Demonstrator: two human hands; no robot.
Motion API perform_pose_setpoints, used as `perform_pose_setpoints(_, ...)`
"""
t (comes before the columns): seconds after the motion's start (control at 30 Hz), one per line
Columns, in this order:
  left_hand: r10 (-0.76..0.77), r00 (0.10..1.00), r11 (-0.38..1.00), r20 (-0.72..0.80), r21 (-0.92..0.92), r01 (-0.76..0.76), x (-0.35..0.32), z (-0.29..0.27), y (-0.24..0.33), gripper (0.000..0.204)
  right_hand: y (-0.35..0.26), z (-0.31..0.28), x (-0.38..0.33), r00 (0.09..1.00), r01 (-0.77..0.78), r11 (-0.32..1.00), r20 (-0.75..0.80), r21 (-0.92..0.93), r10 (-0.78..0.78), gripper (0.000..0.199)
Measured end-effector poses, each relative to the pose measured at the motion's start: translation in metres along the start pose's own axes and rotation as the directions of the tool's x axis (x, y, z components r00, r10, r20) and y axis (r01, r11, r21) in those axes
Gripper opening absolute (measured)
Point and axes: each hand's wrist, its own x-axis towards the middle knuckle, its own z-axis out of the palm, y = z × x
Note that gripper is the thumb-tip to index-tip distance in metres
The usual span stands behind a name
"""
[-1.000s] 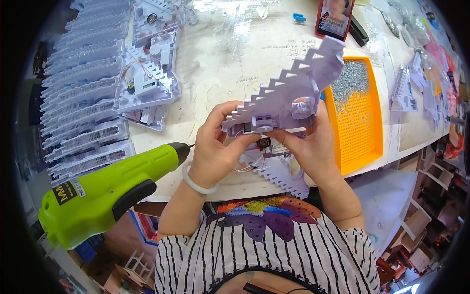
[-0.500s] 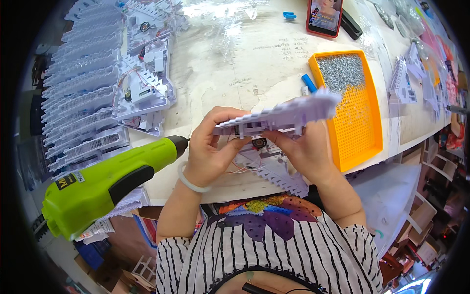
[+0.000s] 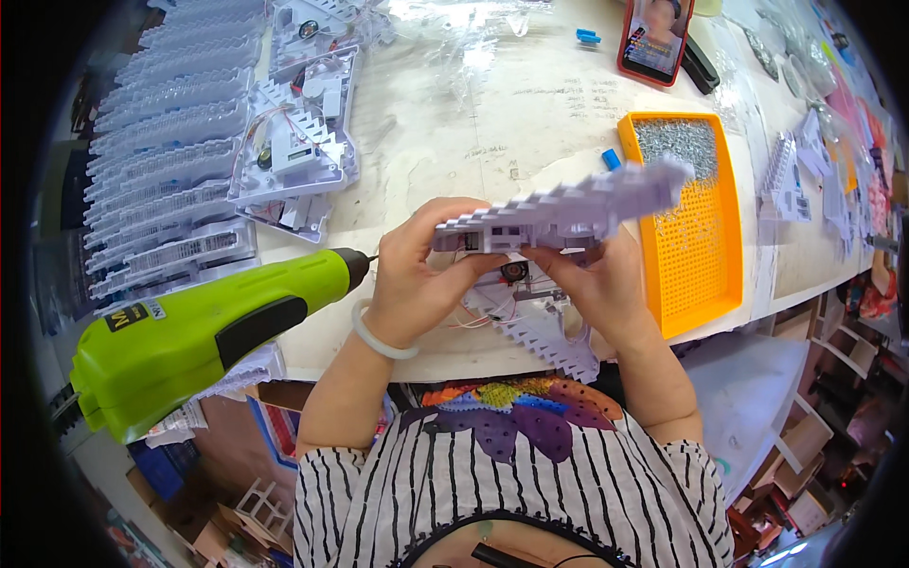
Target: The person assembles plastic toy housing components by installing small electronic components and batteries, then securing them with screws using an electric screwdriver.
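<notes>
Between both hands, a white plastic housing with a stepped edge (image 3: pixel 559 213) is held up on edge above the table. My left hand (image 3: pixel 417 279) grips its left end, thumb pressed along the lower side. My right hand (image 3: pixel 601 284) closes round the right part, its thumb near the middle. Below the housing lies a second white toothed part (image 3: pixel 549 346) with thin wires and a small round black component (image 3: pixel 513 272). A green electric screwdriver (image 3: pixel 213 336) hangs to the left, its tip close to my left wrist.
An orange tray (image 3: pixel 696 270) of small screws (image 3: pixel 677 144) stands at the right. Stacked white housings (image 3: pixel 170 180) and wired assemblies (image 3: pixel 294 151) fill the left. A phone (image 3: pixel 653 40) lies at the back beside a black stapler-like object (image 3: pixel 701 68). Small blue pieces (image 3: pixel 588 37) lie nearby.
The view has shifted slightly, so the table's contents appear moved to the right and down. Both hands keep hold of the housing, which is tilted a little differently.
</notes>
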Motion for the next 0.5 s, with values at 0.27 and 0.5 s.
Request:
perform_pose_setpoints(0.27,-0.306,0.952,0.948,0.026,-0.089,0.307,0.012,0.005,0.031,0.044,-0.011,-0.005,0.014,0.99,-0.128,0.978,-0.033,0.166,0.136,0.059)
perform_pose_setpoints(0.5,-0.522,0.815,0.769,0.251,-0.274,0.577,0.024,-0.007,0.032,0.05,-0.013,-0.012,0.022,0.976,-0.217,0.972,0.016,0.095,0.216,0.055)
